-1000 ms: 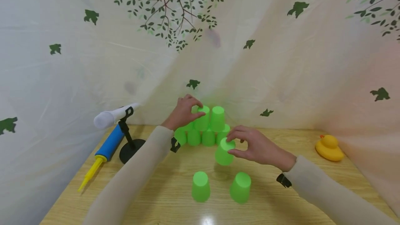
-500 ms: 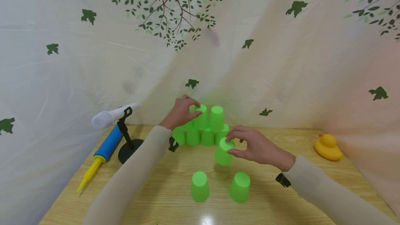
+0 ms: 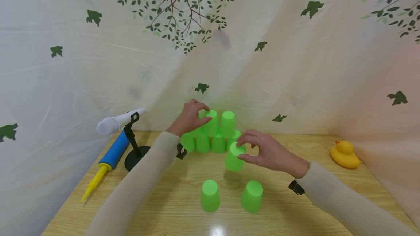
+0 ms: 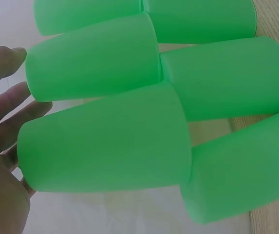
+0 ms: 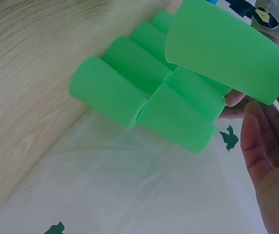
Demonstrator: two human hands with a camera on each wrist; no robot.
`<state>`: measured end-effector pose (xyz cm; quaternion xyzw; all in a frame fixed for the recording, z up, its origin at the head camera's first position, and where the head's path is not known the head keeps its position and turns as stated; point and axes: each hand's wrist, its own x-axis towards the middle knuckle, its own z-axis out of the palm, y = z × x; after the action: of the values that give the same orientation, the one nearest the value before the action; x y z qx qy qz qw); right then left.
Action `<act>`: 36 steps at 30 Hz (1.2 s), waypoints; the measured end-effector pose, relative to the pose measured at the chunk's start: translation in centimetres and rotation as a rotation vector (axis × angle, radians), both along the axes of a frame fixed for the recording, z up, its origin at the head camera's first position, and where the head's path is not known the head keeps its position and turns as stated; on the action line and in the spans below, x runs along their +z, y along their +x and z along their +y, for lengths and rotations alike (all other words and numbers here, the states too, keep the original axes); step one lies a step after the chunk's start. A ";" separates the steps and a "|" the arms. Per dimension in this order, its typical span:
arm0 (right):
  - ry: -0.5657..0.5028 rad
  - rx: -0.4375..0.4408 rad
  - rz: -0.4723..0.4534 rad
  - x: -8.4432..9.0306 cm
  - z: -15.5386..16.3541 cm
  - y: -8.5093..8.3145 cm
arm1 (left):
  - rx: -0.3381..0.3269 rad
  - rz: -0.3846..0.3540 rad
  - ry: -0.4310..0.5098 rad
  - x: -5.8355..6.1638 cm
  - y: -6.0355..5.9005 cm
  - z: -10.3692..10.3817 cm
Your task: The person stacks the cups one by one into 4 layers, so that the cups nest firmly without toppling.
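Right hand (image 3: 265,152) lifted cup (image 3: 233,157) slightly | wrist view: clear of stack (image 5: 149,92)

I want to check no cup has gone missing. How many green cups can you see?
9: four in the bottom row, two stacked above, one in the right hand, two in front. The left hand may hide more.

The left hand (image 3: 190,117) hides the stack's leftmost green cups (image 3: 188,142).
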<state>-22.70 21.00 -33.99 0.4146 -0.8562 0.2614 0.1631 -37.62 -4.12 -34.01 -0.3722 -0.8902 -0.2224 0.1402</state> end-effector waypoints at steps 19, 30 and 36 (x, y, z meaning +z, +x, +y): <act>-0.142 -0.115 0.190 3.9 -1.4 -2.9 | 0.011 0.067 0.115 0.3 0.6 -3.2; -0.188 -0.213 0.198 5.8 -2.0 -5.9 | 0.034 -0.016 0.213 -0.3 1.0 -5.2; -0.194 -0.293 0.144 6.4 -2.3 -7.3 | 0.069 -0.107 0.256 -1.2 1.1 -6.2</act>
<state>-30.03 18.66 -27.62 0.2854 -0.8644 0.2857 0.2996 -36.49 -10.33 -35.16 -0.3080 -0.8729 -0.3488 0.1466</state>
